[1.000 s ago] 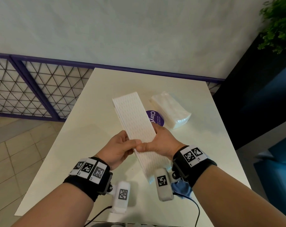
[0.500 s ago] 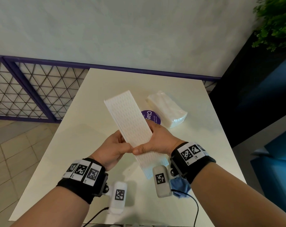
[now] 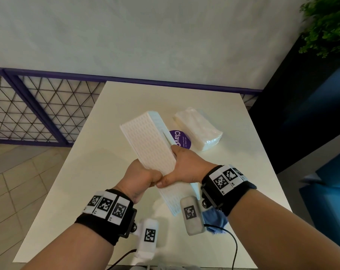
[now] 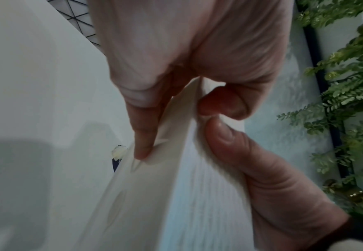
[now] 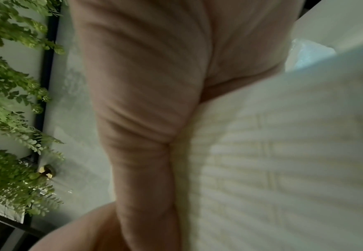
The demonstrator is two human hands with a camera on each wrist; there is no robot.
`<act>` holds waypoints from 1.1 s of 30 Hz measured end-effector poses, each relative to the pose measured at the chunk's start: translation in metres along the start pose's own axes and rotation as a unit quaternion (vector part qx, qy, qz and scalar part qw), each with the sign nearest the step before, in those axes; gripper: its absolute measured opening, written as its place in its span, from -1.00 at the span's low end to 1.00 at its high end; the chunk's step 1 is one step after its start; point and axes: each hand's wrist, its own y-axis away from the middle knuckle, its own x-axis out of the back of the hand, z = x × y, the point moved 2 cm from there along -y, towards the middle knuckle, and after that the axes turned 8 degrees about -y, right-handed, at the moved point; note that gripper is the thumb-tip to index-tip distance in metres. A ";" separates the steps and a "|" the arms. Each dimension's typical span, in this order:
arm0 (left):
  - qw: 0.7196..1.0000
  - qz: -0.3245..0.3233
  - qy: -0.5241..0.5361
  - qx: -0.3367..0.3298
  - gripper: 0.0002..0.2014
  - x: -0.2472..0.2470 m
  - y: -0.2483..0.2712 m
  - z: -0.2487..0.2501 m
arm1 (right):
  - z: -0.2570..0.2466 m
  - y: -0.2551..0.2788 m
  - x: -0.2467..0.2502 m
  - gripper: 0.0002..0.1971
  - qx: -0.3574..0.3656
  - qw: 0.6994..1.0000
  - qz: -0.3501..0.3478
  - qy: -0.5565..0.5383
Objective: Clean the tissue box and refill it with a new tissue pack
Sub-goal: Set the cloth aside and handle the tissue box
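A long white textured tissue box (image 3: 147,141) is held tilted above the table, its far end raised and a slotted face turned to the right. My left hand (image 3: 141,178) grips its left edge near the middle; in the left wrist view the left hand (image 4: 176,118) pinches the box (image 4: 154,195) between finger and thumb. From the other side my right hand (image 3: 184,168) wraps the box, thumb on top. The right wrist view shows only the palm of the right hand (image 5: 144,101) against the box (image 5: 283,152). A wrapped white tissue pack (image 3: 198,129) lies on the table to the right.
A round purple sticker (image 3: 179,138) lies on the white table (image 3: 126,94) under the box. A blue cloth (image 3: 213,219) lies near the front edge below my right wrist. A purple mesh railing (image 3: 38,106) runs at the left, and a plant (image 3: 328,26) hangs at the upper right.
The box has rolled and tipped, so its slotted face now shows at the right. Both hands have risen and closed in, thumbs now meeting on the box.
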 end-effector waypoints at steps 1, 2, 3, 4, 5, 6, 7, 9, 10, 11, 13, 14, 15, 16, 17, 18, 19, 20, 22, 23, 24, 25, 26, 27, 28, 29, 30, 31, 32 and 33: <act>1.000 -0.002 -0.004 -0.002 -0.51 -0.001 0.001 0.000 | 0.000 0.000 0.002 -0.17 0.000 1.000 -0.001 0.005; 1.000 -0.007 -0.006 -0.005 -0.51 -0.001 0.001 0.001 | 0.000 0.001 0.004 -0.17 0.001 1.000 -0.001 0.008; 1.000 -0.008 -0.008 -0.005 -0.52 -0.002 0.001 0.001 | 0.000 0.001 0.005 -0.16 0.000 1.000 -0.001 0.010; 1.000 -0.007 -0.006 -0.004 -0.53 -0.003 0.002 0.000 | 0.000 0.001 0.005 -0.17 0.000 1.000 -0.002 0.013; 1.000 0.000 -0.003 0.001 -0.53 -0.004 0.002 0.000 | 0.001 0.001 0.003 -0.17 -0.001 1.000 -0.003 0.017; 1.000 0.007 0.000 0.007 -0.53 -0.005 0.002 -0.001 | 0.001 0.001 0.002 -0.18 -0.002 1.000 -0.004 0.021; 1.000 0.013 0.001 0.013 -0.52 -0.005 0.001 -0.003 | 0.002 0.001 0.001 -0.18 -0.007 1.000 -0.005 0.024; 1.000 0.021 0.002 0.023 -0.52 -0.005 0.001 -0.004 | 0.003 0.001 0.000 -0.18 -0.011 1.000 -0.012 0.023; 0.999 0.022 0.001 0.024 -0.54 -0.005 0.002 -0.004 | 0.004 0.000 0.000 -0.18 -0.011 1.000 -0.015 0.019; 0.999 0.022 -0.003 0.024 -0.56 -0.005 0.002 -0.004 | 0.003 0.001 -0.001 -0.18 -0.009 1.000 -0.018 0.015; 1.000 0.015 -0.009 0.022 -0.61 -0.007 0.003 -0.002 | 0.001 0.001 -0.002 -0.17 -0.009 1.000 -0.026 0.010; 1.000 0.016 -0.010 0.019 -0.63 -0.004 0.003 -0.004 | 0.003 0.000 -0.001 -0.13 -0.011 0.999 -0.028 0.010; 0.999 0.029 -0.012 0.017 -0.64 0.001 0.002 -0.008 | 0.005 0.000 0.004 -0.08 -0.018 1.000 -0.020 0.004; 0.998 0.054 -0.014 0.017 -0.64 0.011 0.000 -0.014 | 0.009 -0.001 0.012 -0.03 -0.026 1.000 -0.001 -0.012; 0.997 0.074 -0.011 0.022 -0.59 0.020 0.001 -0.019 | 0.011 0.001 0.023 -0.01 -0.034 0.999 0.013 -0.021; 0.996 0.084 0.000 0.031 -0.55 0.030 0.003 -0.024 | 0.014 0.001 0.034 0.01 -0.040 0.999 0.020 -0.013; 0.996 0.080 0.009 0.034 -0.51 0.037 0.003 -0.026 | 0.014 0.002 0.042 0.04 -0.049 0.999 0.015 0.017; 0.997 0.064 0.013 0.040 -0.47 0.040 0.003 -0.026 | 0.015 0.002 0.046 0.05 -0.058 0.998 0.004 0.038; 0.997 0.045 0.046 0.050 -0.40 0.037 0.003 -0.023 | 0.011 0.000 0.044 0.01 -0.061 0.997 -0.009 0.051; 0.994 0.047 0.082 0.047 -0.38 0.035 0.002 -0.022 | 0.008 -0.002 0.041 0.01 -0.060 0.996 -0.012 0.057; 0.990 0.055 0.123 0.049 -0.40 0.033 0.000 -0.022 | 0.007 -0.005 0.038 0.05 -0.054 0.996 -0.012 0.065; 0.983 0.065 0.160 0.056 -0.44 0.032 -0.001 -0.023 | 0.006 -0.008 0.037 0.11 -0.051 0.996 -0.009 0.075; 0.977 0.081 0.182 0.073 -0.50 0.033 -0.002 -0.026 | 0.006 -0.012 0.037 0.14 -0.050 0.995 -0.002 0.081; 0.972 0.090 0.198 0.091 -0.55 0.034 -0.003 -0.031 | 0.005 -0.015 0.039 0.12 -0.050 0.996 0.008 0.079; 0.967 0.099 0.207 0.111 -0.60 0.034 -0.003 -0.037 | 0.004 -0.019 0.041 0.06 -0.049 0.996 0.020 0.072; 0.962 0.105 0.218 0.128 -0.63 0.034 -0.003 -0.041 | 0.001 -0.023 0.043 -0.01 -0.044 0.997 0.030 0.063; 0.957 0.110 0.225 0.147 -0.67 0.033 -0.003 -0.046 | -0.001 -0.028 0.045 -0.08 -0.038 0.997 0.035 0.055; 0.954 0.108 0.227 0.165 -0.72 0.033 -0.003 -0.051 | -0.003 -0.034 0.047 -0.14 -0.035 0.997 0.037 0.050; 0.954 0.105 0.210 0.184 -0.79 0.033 -0.003 -0.056 | -0.004 -0.040 0.048 -0.18 -0.032 0.998 0.040 0.048; 0.957 0.103 0.181 0.204 -0.87 0.033 -0.003 -0.062 | -0.006 -0.046 0.049 -0.21 -0.029 0.997 0.045 0.054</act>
